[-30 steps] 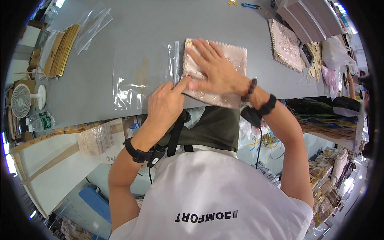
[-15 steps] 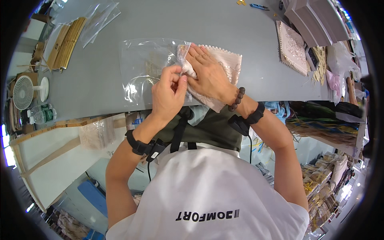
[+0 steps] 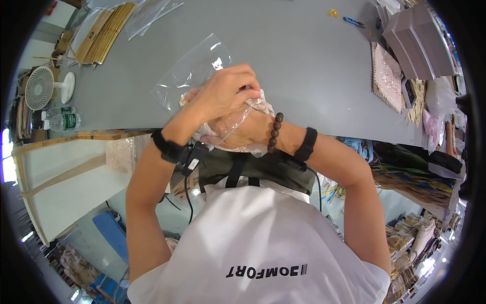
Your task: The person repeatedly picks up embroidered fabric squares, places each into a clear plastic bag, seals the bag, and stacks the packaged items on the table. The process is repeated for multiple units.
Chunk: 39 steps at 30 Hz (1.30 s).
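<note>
My left hand (image 3: 223, 93) lies on top and grips a clear plastic bag (image 3: 190, 73) whose loose end fans out over the grey table (image 3: 304, 66). Beneath it, my right hand (image 3: 243, 130) is closed around a bunched pink patterned fabric (image 3: 262, 108). Both hands are pressed together just above the table's near edge. The fabric is crumpled between them and part of it sits against or inside the bag's mouth; I cannot tell which. Most of the fabric is hidden by my hands.
A small white fan (image 3: 40, 88) and two water bottles (image 3: 61, 120) stand at the left. Gold strips (image 3: 104, 33) and more clear bags (image 3: 152, 10) lie at the far left. A pink fabric swatch (image 3: 387, 76) and grey boxes (image 3: 420, 40) sit at the right.
The fabric lay flat on the table under my right hand. Both hands have since gathered it with the bag, lifted them off the table and drawn them toward my body.
</note>
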Each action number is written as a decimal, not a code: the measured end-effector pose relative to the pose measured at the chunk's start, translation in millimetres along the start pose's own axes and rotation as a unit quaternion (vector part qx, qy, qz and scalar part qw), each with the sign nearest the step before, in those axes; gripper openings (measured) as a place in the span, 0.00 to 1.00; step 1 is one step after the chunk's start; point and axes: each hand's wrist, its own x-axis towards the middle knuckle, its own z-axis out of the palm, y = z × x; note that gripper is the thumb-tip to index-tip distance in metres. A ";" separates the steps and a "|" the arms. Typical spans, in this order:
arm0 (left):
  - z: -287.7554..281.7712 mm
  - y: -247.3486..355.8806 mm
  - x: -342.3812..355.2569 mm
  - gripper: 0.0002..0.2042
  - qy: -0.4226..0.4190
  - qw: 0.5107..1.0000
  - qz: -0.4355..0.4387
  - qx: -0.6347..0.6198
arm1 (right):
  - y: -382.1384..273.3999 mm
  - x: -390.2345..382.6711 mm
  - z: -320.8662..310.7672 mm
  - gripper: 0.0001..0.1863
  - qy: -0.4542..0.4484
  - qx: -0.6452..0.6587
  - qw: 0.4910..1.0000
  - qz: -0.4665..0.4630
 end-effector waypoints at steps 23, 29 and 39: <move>28.5 43.4 -81.8 0.12 0.093 0.872 -0.394 -0.276 | 59.9 36.9 -30.5 0.40 0.207 -0.356 0.891 0.191; 22.8 46.1 -95.4 0.12 0.069 0.842 -0.409 -0.345 | 52.4 44.8 -31.1 0.42 0.180 -0.318 0.918 0.153; -5.2 51.7 -89.9 0.17 0.060 0.942 -0.322 -0.076 | 50.7 56.9 -12.3 0.46 0.179 -0.310 0.920 0.160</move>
